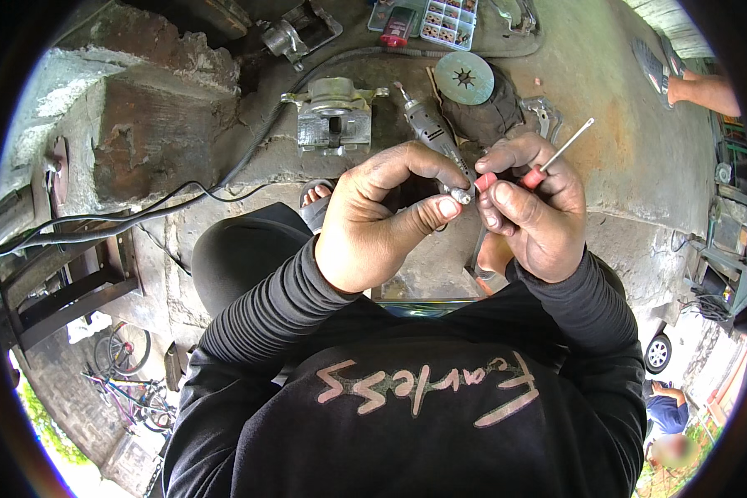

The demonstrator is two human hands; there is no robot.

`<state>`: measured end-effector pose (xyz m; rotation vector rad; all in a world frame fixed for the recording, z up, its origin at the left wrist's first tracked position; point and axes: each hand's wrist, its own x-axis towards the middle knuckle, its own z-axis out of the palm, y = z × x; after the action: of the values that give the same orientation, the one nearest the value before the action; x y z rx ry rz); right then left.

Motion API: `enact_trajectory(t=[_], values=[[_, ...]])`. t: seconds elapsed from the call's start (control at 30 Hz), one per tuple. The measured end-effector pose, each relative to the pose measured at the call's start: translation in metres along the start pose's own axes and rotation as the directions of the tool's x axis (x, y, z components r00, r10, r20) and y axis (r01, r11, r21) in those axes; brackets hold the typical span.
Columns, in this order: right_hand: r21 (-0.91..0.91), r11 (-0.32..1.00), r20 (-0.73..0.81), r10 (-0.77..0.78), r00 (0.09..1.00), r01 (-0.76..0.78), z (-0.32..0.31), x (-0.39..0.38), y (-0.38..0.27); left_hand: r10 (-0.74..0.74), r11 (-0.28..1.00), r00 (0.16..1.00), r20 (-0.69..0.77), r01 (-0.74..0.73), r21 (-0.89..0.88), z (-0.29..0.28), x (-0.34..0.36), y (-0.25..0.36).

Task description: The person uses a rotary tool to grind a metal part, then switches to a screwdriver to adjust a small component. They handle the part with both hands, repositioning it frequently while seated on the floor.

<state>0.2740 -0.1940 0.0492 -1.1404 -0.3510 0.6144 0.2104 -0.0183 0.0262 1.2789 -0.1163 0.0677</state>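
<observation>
Head view, and I'm watching those fingertips: what's the left hand (369, 220) got?

— A small metal piece (461, 197), pinched between thumb and forefinger, held up in front of the near edge of the concrete ledge (622, 166)

— And the right hand (548, 220)?

— Curled in, thumb and fingers closed on a red piece (485, 181), with a thin-shafted tool (563, 149) tucked in the same grip, tip pointing up and out to the right. I can't tell whether the red piece belongs to that tool's handle

— So what worries you?

— The small piece, mostly. It's held by the fingertips alone, and the fingers look grimy; one slip and I'd expect it to drop short of the ledge's edge, down toward the sandal (314, 217)

— And if it bounces onto the ledge?

— It could get lost around the rotary tool (427, 124), or by the dark cloth (481, 116) under the round disc (464, 79)

— The right hand seems crowded too

— Yes, two jobs for one grip. Shifting the fingers could loosen the red piece, or swing that bare shaft round and knock something
</observation>
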Motion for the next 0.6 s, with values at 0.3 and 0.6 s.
enact_trajectory(t=[0.3,0.6], values=[[0.065,0.998,0.034,-0.016,0.999,0.014,-0.007,0.004,0.004,-0.045,0.972,0.994,-0.098,0.066,0.227,0.002,-0.001,0.009],[-0.125,0.992,-0.07,0.009,0.998,-0.017,-0.01,0.005,0.001,0.036,0.869,0.998,-0.051,-0.006,0.494,0.0,0.001,0.01]])
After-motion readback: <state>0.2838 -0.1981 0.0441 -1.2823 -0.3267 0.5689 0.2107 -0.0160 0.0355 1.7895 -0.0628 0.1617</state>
